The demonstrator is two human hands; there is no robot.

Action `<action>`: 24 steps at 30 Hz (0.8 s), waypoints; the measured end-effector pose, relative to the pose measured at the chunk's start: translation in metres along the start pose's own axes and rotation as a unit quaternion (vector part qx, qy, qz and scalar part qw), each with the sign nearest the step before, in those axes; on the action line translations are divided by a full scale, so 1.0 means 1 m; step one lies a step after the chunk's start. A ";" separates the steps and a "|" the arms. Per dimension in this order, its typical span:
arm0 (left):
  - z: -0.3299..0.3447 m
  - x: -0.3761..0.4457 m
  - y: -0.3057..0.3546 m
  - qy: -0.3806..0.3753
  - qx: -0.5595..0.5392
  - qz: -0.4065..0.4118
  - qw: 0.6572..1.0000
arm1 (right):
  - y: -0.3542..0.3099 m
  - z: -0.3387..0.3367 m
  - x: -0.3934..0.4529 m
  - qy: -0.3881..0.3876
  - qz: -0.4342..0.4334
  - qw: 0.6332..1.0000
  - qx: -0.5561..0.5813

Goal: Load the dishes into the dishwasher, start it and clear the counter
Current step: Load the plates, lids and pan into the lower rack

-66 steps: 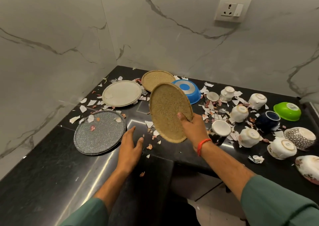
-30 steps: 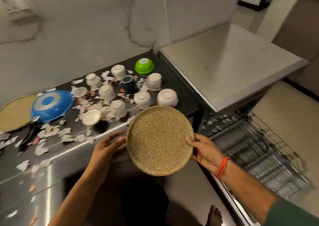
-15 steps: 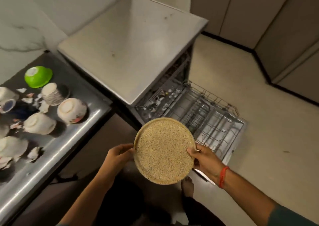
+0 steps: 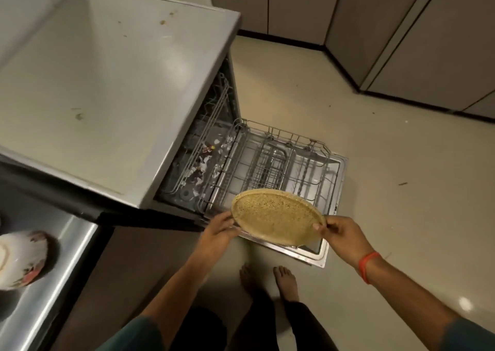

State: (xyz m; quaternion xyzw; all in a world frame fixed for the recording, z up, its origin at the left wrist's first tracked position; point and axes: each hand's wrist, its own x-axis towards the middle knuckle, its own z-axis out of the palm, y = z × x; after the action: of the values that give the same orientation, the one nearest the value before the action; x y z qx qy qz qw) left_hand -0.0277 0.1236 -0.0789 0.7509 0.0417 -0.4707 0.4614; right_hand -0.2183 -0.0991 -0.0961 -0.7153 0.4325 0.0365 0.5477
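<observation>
I hold a round speckled tan plate in both hands, tilted, above the near end of the pulled-out lower wire rack of the open dishwasher. My left hand grips the plate's left rim. My right hand, with a red band at the wrist, pinches its right rim. The rack holds no dishes that I can see; small white and red scraps lie at its inner end.
The dishwasher door lies flat, open over the beige floor. My bare feet stand just in front of it. At the far left, a white patterned bowl sits upside down on the dark counter. Cabinets line the back.
I have turned from the littered counter to the dishwasher, carrying the plate. My left hand joined the right on its rim, and the plate now tilts flatter, over the rack.
</observation>
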 end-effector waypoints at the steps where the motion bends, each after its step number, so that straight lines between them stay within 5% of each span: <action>1: 0.004 0.012 0.001 -0.011 0.000 -0.007 1.000 | 0.000 -0.002 0.007 0.020 -0.016 0.999 -0.031; 8: 0.038 0.114 -0.005 -0.038 0.022 -0.036 0.998 | 0.044 0.019 0.075 0.132 0.011 0.978 -0.159; 24: 0.082 0.215 -0.096 -0.095 -0.004 -0.139 0.986 | 0.156 0.096 0.161 0.073 0.030 0.968 -0.240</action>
State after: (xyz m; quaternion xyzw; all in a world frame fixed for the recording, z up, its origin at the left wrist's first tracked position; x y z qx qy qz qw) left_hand -0.0113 0.0379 -0.3128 0.6880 0.1039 -0.5991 0.3961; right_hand -0.1805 -0.1178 -0.3363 -0.8133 0.4709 0.1030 0.3257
